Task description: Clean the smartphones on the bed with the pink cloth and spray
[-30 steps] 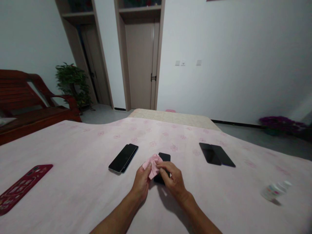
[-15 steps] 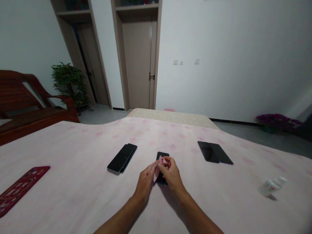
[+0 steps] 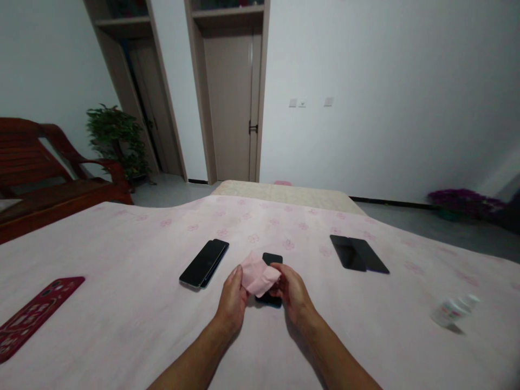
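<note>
A small pink cloth (image 3: 257,274) is stretched between both my hands above the pink flowered tablecloth (image 3: 122,303). My left hand (image 3: 232,300) pinches the cloth's left edge, fingers closed. My right hand (image 3: 294,294) grips its right edge, fingers closed. A black phone (image 3: 271,260) lies flat right under and behind the cloth, partly hidden by it and by my right hand.
Two stacked black phones (image 3: 203,262) lie to the left, another dark pair (image 3: 358,253) to the right. A red phone case (image 3: 34,311) rests at the far left, a small white bottle (image 3: 454,311) on its side at the right. Wooden bench (image 3: 49,181) beyond.
The cloth was bunched small between my fingertips half a second ago; now it is pulled open wider between the two hands, which have drawn slightly apart.
</note>
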Motion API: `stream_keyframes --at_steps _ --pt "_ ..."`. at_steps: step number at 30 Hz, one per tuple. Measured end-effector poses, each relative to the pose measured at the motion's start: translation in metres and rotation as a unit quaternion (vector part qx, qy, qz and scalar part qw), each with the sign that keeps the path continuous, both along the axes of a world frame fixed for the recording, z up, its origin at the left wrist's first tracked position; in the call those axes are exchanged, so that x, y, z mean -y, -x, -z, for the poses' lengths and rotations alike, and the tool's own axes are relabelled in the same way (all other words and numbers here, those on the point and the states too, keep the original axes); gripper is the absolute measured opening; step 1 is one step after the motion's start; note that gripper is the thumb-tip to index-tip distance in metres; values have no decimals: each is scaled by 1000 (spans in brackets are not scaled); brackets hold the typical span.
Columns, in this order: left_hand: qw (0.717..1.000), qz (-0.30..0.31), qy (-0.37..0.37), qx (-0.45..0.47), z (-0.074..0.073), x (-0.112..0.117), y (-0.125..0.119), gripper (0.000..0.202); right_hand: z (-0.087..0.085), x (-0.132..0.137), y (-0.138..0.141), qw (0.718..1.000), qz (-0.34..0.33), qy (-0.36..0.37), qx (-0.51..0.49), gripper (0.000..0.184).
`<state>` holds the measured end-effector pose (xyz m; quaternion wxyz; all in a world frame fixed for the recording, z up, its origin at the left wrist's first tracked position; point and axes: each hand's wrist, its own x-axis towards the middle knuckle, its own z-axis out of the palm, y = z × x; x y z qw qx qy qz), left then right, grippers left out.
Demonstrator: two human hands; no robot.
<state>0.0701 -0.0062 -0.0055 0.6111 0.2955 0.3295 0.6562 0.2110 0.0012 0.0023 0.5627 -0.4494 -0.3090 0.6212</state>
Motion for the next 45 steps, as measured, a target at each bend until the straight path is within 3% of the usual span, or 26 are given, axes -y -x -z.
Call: stream_keyframes --at_steps 6,10,12,16,22,24,26,28,30,33,36,38,40,42,43,45 --pt "1000 4 -23 -8 -13 -2 16 57 3 -1 -7 996 -22 -40 75 54" --pt "999 6 -11 35 -18 -7 24 59 5 -4 -12 981 -51 -65 173 34" --pt "999 9 -2 50 -19 -8 25 53 4 -6 -14 975 -58 -81 197 32" --pt "997 38 8 74 -19 -8 23 45 -6 -8 -18 970 -70 -134 189 35" --pt "996 58 24 57 -19 -9 20 51 -13 -1 -18 963 -186 -140 140 35" --pt "998 51 31 21 -17 -10 22 57 -13 0 -17 969 -167 -129 128 35" --pt "997 5 37 -64 -15 -10 25 59 -16 -1 -18 979 -127 -115 109 36" --pt "980 -58 33 -186 -15 -9 27 51 -20 -2 -20 981 -105 -115 112 36" --pt "959 -62 14 -275 -17 -5 25 42 -26 -3 -22 971 -102 -133 168 35" --pt "965 75 9 -250 -26 3 17 55 -33 2 -22 911 -92 -204 346 29" --pt "972 190 52 -127 -34 11 6 58 -37 11 -18 792 -79 -305 523 17" --pt "971 219 73 -57 -33 14 0 50 -38 18 -14 719 -97 -343 597 17" --pt "975 207 86 0 -29 15 -4 39 -39 24 -9 664 -131 -363 640 23" --pt "978 184 89 37 -24 14 -6 30 -42 30 -5 633 -163 -383 653 25" --pt "980 171 92 48 -22 12 -7 27 -44 32 -4 631 -176 -388 648 22" --pt "982 143 106 68 -21 8 -6 26 -47 33 -3 654 -195 -376 627 10"
